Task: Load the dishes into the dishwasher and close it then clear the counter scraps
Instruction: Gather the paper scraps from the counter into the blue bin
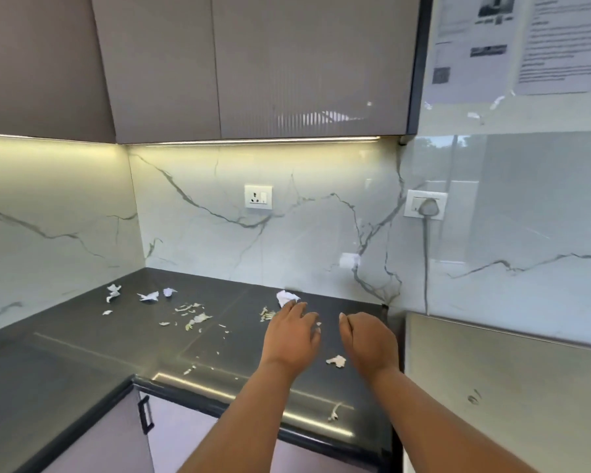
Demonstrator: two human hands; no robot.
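Both of my hands reach over a dark grey counter (93, 339) strewn with scraps. My left hand (292, 331) has straight fingers whose tips touch a crumpled white paper wad (285, 296) near the back wall. My right hand (369, 339) hovers beside it with fingers curled under; I see nothing in it. A white scrap (336, 361) lies between my wrists. Vegetable peelings (194, 317) and more peel bits (267, 314) lie mid-counter. Torn paper pieces (149, 296) and another twisted piece (113, 291) sit at the back left. One scrap (334, 413) lies at the front edge.
Marble backsplash with a socket (258, 197) and a plugged socket (425, 204) whose cord hangs down. Upper cabinets (253, 70) hang overhead. A steel-faced appliance (505, 397) stands at the right. A lower cabinet door with a black handle (145, 414) is below the counter.
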